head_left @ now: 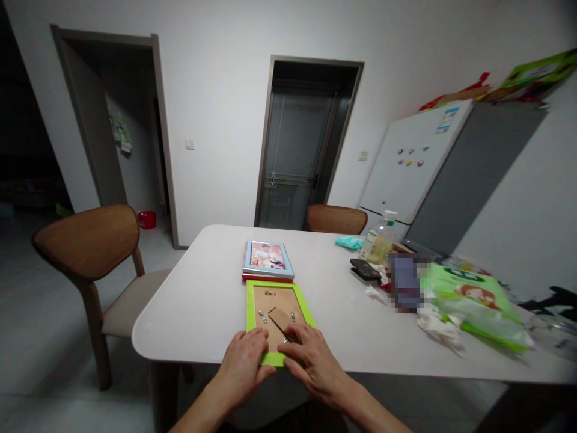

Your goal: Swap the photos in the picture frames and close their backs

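Observation:
A lime-green picture frame (250, 307) lies back side up near the table's front edge. Its brown backing board (261, 300) carries several small metal clips and a slightly raised stand flap (280, 319). My left hand (243, 364) grips the frame's lower left corner, fingers bent over the border and thumb along the near edge. At the lower right, my right hand (315, 361) has its fingers curled over the frame, with the index fingertip at the bottom clip. Just beyond lies a stack of picture frames (268, 258), a light blue one with a picture on top and red below.
On the white table's (202, 288) right side are a bottle (378, 240), a black object (365, 269), a turquoise packet (349, 242), crumpled tissues (439, 328) and a green plastic package (478, 300). Wooden chairs (90, 240) stand at the left and far side.

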The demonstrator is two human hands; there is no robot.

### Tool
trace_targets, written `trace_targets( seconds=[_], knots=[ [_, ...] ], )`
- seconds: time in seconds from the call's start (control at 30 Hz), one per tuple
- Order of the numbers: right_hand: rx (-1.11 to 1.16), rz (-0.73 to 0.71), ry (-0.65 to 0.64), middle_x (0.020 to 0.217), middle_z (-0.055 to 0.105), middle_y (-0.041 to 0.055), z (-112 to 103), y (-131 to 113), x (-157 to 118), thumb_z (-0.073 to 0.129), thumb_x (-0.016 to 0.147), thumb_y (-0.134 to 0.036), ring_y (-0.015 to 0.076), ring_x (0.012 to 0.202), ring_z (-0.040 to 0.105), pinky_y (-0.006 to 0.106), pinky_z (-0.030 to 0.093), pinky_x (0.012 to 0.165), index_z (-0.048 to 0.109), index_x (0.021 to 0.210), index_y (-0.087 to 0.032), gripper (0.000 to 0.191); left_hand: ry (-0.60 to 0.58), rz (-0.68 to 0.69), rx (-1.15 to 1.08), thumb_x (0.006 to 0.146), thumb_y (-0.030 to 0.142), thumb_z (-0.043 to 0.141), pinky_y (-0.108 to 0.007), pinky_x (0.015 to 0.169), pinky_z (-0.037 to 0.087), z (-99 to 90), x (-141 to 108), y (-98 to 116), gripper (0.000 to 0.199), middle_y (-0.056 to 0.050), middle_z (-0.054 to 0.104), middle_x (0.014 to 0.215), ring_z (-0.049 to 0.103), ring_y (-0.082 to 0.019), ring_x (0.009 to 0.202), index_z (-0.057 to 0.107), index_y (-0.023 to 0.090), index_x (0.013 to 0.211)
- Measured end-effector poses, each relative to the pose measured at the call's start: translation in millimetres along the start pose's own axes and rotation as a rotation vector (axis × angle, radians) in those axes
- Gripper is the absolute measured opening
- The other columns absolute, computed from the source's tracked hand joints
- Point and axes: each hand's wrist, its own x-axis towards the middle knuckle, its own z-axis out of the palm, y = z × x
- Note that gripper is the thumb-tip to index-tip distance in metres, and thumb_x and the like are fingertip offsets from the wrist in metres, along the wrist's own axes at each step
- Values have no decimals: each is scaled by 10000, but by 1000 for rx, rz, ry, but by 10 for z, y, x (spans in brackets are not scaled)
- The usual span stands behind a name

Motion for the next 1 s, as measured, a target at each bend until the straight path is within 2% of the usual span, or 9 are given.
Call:
trace_targets(
  seconds=[0.17, 0.3, 0.43, 0.63, 0.73, 0.83, 0.93, 1.0],
  knots=[
    [71, -18, 15, 990, 503, 25, -20, 105, -13, 458, 751, -261, 170, 943, 426, 314, 313, 828, 606, 906, -291, 216, 6, -16, -18, 676, 278, 622, -342, 935, 298, -20, 0, -10, 465, -66, 499, 1178, 416, -191, 1100, 449, 174, 1095],
    [69, 138, 118, 931, 531, 63, 19, 368, 136, 366, 799, -295, 169, 878, 454, 287, 344, 782, 597, 986, -229, 304, -2, -24, -37, 667, 281, 628, -325, 928, 306, -43, 0, -28, 410, -61, 496, 1183, 419, -190, 1097, 486, 186, 1040],
    [11, 239, 124, 806, 543, 57, 85, 535, 333, 374, 785, -322, 168, 807, 466, 265, 348, 728, 649, 864, -213, 307, -15, -33, -42, 659, 284, 631, -333, 932, 299, -53, 6, -29, 342, -55, 492, 1190, 410, -199, 1108, 519, 200, 971],
    [-31, 368, 125, 751, 567, 67, 107, 650, 413, 432, 698, -228, 165, 760, 492, 242, 351, 705, 659, 660, -164, 239, -10, -35, -63, 648, 273, 638, -337, 935, 296, -42, 10, -40, 340, -66, 489, 1194, 407, -207, 1111, 527, 190, 959],
    [-26, 407, 124, 771, 582, 72, 104, 711, 399, 429, 672, -190, 163, 761, 508, 235, 359, 705, 662, 688, -158, 235, 0, -36, -77, 648, 267, 635, -337, 936, 295, -35, 1, -44, 351, -70, 491, 1191, 408, -209, 1109, 523, 187, 970],
    [-19, 409, 148, 782, 589, 79, 111, 697, 416, 407, 711, -238, 166, 767, 516, 244, 360, 725, 663, 756, -157, 271, 10, -36, -87, 646, 264, 635, -332, 932, 299, -45, -13, -34, 353, -70, 495, 1186, 413, -208, 1103, 522, 186, 971],
    [-28, 443, 145, 786, 580, 84, 115, 657, 466, 457, 693, -300, 177, 772, 513, 252, 361, 722, 657, 688, -161, 243, 1, -41, -88, 648, 268, 631, -323, 929, 302, -60, -18, -24, 340, -67, 499, 1179, 418, -204, 1097, 528, 184, 960],
    [0, 474, 114, 794, 582, 80, 109, 664, 506, 494, 657, -265, 169, 761, 516, 238, 365, 702, 649, 659, -160, 188, -10, -50, -86, 653, 278, 624, -317, 933, 296, -61, -11, -26, 369, -72, 493, 1186, 414, -201, 1101, 519, 178, 993]
  ],
)
